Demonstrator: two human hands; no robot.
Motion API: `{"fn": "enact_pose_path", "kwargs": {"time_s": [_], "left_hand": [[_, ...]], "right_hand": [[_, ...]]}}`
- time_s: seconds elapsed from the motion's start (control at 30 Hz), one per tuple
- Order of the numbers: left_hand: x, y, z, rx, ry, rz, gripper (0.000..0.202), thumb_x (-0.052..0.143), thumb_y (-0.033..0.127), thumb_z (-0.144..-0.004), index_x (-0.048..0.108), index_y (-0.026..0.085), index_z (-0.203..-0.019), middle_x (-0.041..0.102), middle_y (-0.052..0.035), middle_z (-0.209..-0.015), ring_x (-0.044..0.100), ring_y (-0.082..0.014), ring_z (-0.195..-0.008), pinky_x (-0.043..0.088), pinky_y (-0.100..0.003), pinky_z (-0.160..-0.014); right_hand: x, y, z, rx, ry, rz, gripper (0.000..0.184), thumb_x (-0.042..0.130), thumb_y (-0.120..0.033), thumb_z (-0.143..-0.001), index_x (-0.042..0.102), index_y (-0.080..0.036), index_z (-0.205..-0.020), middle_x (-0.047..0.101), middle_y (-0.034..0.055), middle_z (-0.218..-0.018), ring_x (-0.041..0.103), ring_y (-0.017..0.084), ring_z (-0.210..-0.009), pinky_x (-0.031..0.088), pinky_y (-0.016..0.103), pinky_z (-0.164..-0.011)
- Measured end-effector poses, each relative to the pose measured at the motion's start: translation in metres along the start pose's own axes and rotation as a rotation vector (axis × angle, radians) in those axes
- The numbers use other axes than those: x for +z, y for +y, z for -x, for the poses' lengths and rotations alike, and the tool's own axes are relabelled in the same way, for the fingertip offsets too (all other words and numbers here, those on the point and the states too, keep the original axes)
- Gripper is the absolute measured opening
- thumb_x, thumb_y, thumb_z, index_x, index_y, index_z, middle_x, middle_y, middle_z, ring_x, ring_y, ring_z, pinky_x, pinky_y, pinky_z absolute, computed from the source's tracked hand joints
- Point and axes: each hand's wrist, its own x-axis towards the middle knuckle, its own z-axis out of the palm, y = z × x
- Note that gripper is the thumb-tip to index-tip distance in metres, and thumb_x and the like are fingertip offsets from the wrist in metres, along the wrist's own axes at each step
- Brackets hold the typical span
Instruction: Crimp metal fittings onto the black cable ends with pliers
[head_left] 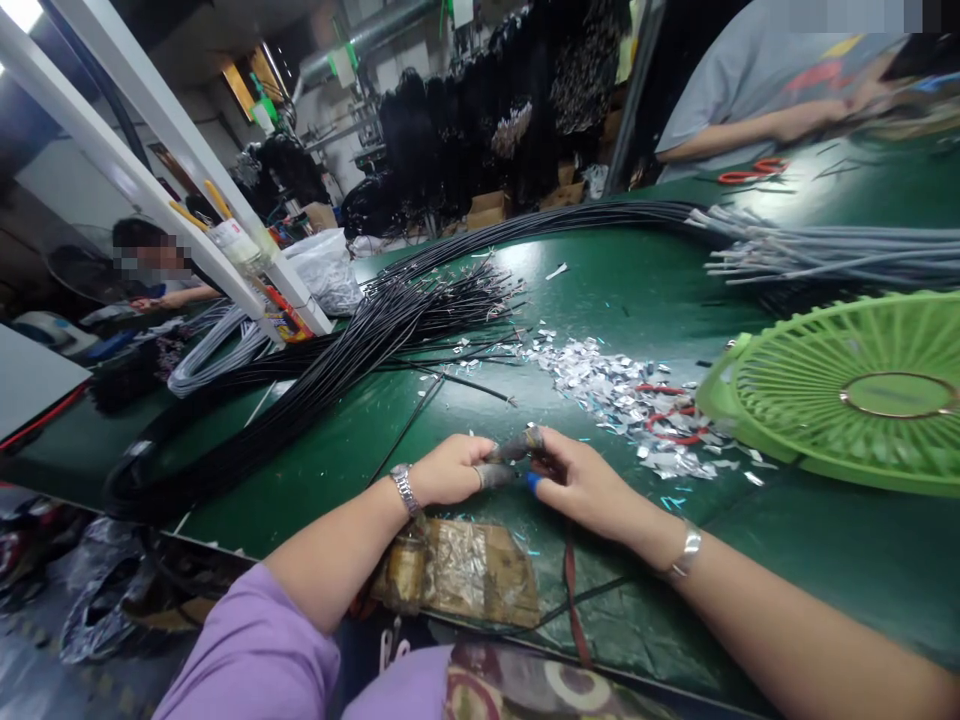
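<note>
Both my hands meet over the green table (630,300) near its front edge. My left hand (454,470) has grey wrapping on its fingers, which are bent and pressed towards the right hand. The fingers of my right hand (581,480) are curled in a pinch, with a blue covering on the thumb. Anything between the fingertips is too small or hidden to name. Just beyond them lies a loose black cable (476,386) with a stripped end. A taped cardboard piece (487,575) sits below my left wrist.
A large black cable bundle (315,375) curves along the left. Silvery scraps (592,375) lie in a pile, with red-handled scissors (675,420) among them. A green fan (825,400) stands right, before grey cables (840,250). A co-worker (757,100) sits across; another person is far left.
</note>
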Motion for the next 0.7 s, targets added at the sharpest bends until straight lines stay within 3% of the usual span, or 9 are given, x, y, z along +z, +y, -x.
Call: {"fn": "enact_pose_path", "kwargs": {"time_s": [0.13,0.23,0.33,0.47,0.7], "left_hand": [[0.0,0.003,0.0,-0.022,0.123,0.145,0.048,0.065,0.06,-0.064,0.05,0.014,-0.065,0.037,0.0076,-0.047,0.028,-0.0043,-0.045,0.02,-0.02,-0.043],[0.0,0.006,0.0,-0.088,0.148,0.35,0.051,0.064,0.064,-0.061,0.048,0.016,-0.069,0.033,0.0099,-0.042,0.022,-0.0029,-0.036,0.013,-0.02,-0.038],[-0.001,0.007,-0.001,-0.101,0.155,0.468,0.053,0.066,0.064,-0.059,0.046,0.017,-0.069,0.03,0.0115,-0.039,0.019,-0.0018,-0.033,0.01,-0.019,-0.036],[0.0,0.006,-0.002,-0.1,0.143,0.482,0.053,0.067,0.064,-0.059,0.046,0.016,-0.068,0.03,0.0117,-0.038,0.02,-0.0015,-0.032,0.01,-0.018,-0.035],[0.003,0.009,0.0,-0.111,0.136,0.417,0.054,0.065,0.067,-0.059,0.046,0.017,-0.066,0.033,0.0107,-0.038,0.021,-0.0021,-0.032,0.012,-0.018,-0.034]], "right_hand": [[-0.002,0.0,0.0,-0.039,0.166,0.18,0.011,0.05,-0.026,-0.079,0.059,-0.021,-0.084,0.062,0.0035,-0.077,0.056,0.017,-0.067,0.046,0.029,-0.061],[-0.001,0.0,0.002,-0.024,0.152,0.296,0.017,0.047,-0.033,-0.085,0.057,-0.02,-0.089,0.063,0.0055,-0.079,0.059,0.02,-0.068,0.048,0.032,-0.063],[0.002,0.0,0.004,-0.111,0.125,0.343,0.02,0.041,-0.029,-0.088,0.056,-0.019,-0.098,0.062,0.009,-0.087,0.06,0.022,-0.079,0.05,0.035,-0.072],[0.006,0.001,0.005,-0.216,0.142,0.385,0.019,0.041,-0.021,-0.087,0.056,-0.02,-0.099,0.06,0.0087,-0.086,0.058,0.022,-0.08,0.05,0.035,-0.072],[0.008,0.004,0.004,-0.245,0.139,0.431,0.014,0.042,-0.021,-0.087,0.056,-0.021,-0.091,0.058,0.0068,-0.081,0.058,0.021,-0.075,0.051,0.033,-0.068]]}}
